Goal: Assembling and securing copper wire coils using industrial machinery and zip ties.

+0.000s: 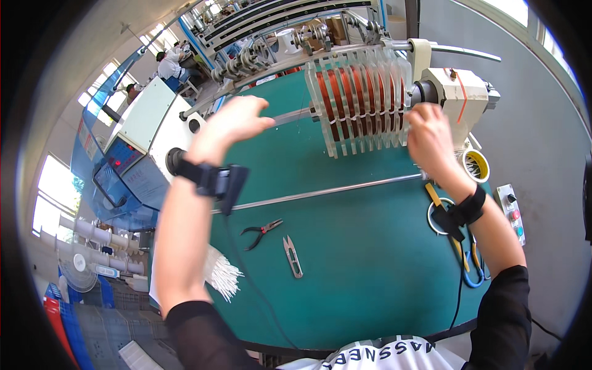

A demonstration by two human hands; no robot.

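The upper-centre coil looks heavy, stiff, best held by its plates; left hand parted, right hand's grip unclear.

The one view comes from a camera on the person's head, looking steeply down and forward over the shirt front and across the green tabletop. The left hand and right hand are near it; a seated co-worker at upper left is far off. The wide fisheye lens bows straight edges inside a dark, rounded rim.
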